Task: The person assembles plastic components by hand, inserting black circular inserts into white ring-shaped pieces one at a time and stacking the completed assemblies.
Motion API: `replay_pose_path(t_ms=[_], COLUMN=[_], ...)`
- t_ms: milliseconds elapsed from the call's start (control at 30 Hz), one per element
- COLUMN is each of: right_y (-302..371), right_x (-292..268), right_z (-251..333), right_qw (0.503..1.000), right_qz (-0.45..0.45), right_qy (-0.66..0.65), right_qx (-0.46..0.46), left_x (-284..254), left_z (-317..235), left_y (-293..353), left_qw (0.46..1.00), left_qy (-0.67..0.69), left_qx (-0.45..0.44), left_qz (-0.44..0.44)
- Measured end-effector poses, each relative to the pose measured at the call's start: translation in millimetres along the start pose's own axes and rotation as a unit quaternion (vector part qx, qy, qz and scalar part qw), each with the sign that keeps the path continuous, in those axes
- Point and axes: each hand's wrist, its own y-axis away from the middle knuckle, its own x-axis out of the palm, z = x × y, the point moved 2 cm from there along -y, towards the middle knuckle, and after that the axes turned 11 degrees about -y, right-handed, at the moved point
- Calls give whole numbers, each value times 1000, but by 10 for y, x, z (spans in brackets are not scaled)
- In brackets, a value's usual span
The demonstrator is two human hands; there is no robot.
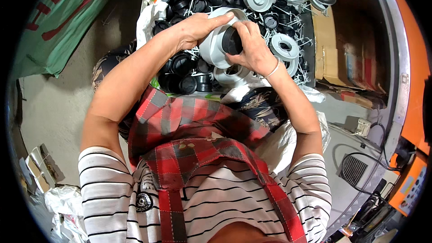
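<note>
My left hand [198,28] grips a white round plastic fitting [215,45] from the top and left side. My right hand [253,48] holds a black round insert [231,41] against the fitting's open end, fingers wrapped around it. Both hands meet above a pile of several black rings [182,65] and white fittings [284,46] lying in an open sack in front of my lap. A second white fitting [231,75] lies just under my right wrist.
A cardboard box [325,40] stands to the right of the pile. A green and red printed tarp [67,13] lies on the floor at the left. A grey machine surface with a vent grille [353,168] and cables sits at lower right, beside orange equipment [416,85].
</note>
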Motion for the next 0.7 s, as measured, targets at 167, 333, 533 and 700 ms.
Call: replay_pose_path(t_ms=[167, 333, 533, 700], right_y=[29, 119, 174, 355], right_x=[25, 39, 273, 459], right_z=[-27, -199, -435, -852], right_qw=[961, 815, 538, 873], right_qz=[-112, 116, 87, 208], right_qy=[-182, -358, -722, 105], right_qx=[174, 440, 426, 428], left_x=[-10, 0, 103, -165], left_z=[87, 103, -135, -267], left_y=[-67, -103, 9, -149], left_qw=[996, 996, 905, 666], left_qy=[45, -17, -322, -475], left_qx=[56, 92, 250, 435], left_qz=[54, 3, -125, -376])
